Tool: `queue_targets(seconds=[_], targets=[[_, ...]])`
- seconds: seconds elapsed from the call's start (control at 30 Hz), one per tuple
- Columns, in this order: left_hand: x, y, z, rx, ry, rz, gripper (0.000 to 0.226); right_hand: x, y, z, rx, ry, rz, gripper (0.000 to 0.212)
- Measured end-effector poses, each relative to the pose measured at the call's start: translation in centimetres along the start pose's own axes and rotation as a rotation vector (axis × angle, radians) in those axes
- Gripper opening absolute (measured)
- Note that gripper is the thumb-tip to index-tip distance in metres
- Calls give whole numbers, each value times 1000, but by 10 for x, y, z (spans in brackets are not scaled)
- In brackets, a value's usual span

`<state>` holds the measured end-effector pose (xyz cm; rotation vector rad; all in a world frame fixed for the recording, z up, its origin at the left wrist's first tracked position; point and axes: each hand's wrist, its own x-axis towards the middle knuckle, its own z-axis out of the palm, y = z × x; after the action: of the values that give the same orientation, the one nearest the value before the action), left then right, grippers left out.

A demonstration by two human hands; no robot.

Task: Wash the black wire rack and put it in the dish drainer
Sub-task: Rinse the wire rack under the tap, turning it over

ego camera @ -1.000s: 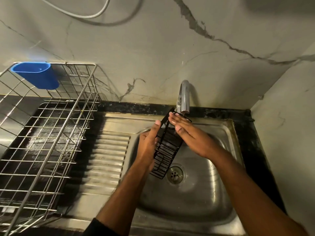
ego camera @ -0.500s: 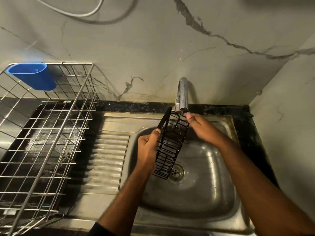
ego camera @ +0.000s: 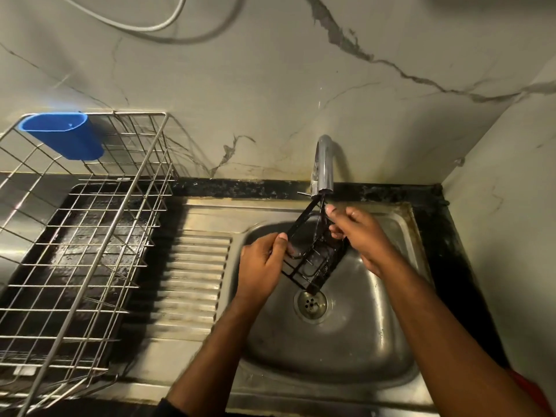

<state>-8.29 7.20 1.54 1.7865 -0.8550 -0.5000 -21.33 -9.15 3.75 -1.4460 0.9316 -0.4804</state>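
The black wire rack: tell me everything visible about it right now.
The black wire rack is a small, narrow basket of thin dark wire in a grid, likely coated metal. It is held tilted over the sink, upper end just under the tap, lower end above the drain. The left hand grips its left side; the right hand holds the upper right part. Blur hides finer detail.

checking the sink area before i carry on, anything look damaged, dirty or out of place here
Nothing is spilled or broken. The wall has dark crack-like veins, likely its marble pattern, and there is brownish grime along the sink rim behind the tap. Both hands hold the black wire rack over the basin.
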Motion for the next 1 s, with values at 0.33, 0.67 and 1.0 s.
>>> queue_targets(seconds=[0.33, 0.67, 1.0], targets=[[33, 34, 27, -41, -142, -211, 32, -25, 9, 10, -400, 87, -135, 49], [67, 64, 44, 119, -182, -191, 30, -32, 3, 8, -378, 216, -150, 29], [67, 62, 34, 332, -194, -179, 33, -30, 10, -8, -451, 244, -291, 16]])
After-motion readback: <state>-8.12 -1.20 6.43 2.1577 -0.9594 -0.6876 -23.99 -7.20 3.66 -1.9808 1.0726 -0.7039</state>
